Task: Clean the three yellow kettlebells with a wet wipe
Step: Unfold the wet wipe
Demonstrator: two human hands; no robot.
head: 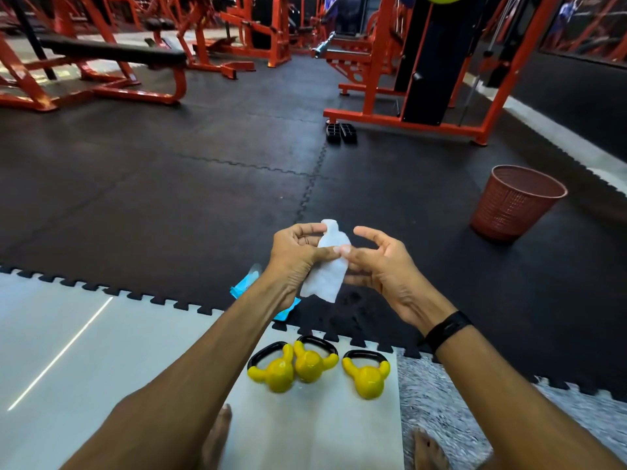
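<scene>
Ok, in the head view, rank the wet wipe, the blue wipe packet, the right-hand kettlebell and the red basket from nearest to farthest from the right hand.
From the right hand:
1. Wet wipe, pinched between both hands, touching its fingertips.
2. Blue wipe packet, on the black mat, left, partly behind the left forearm.
3. Right-hand kettlebell, on the pale floor below; too close to call against the packet.
4. Red basket, far right on the mat.

Three kettlebells (317, 369) in glossy yellow, each with a black band across the handle, on a pale grey floor (101, 351); a white wet wipe (327, 269) held up between two hands; a bright blue packet (242, 290) behind the left forearm; black interlocking floor mats (169, 184) with jigsaw-toothed edges; a red mesh-patterned bin (515, 203); gym machines (424, 62) in orange-red frames with black pads; a black wristband (448, 329); a speckled grey-and-white strip (441, 401) at right.
</scene>
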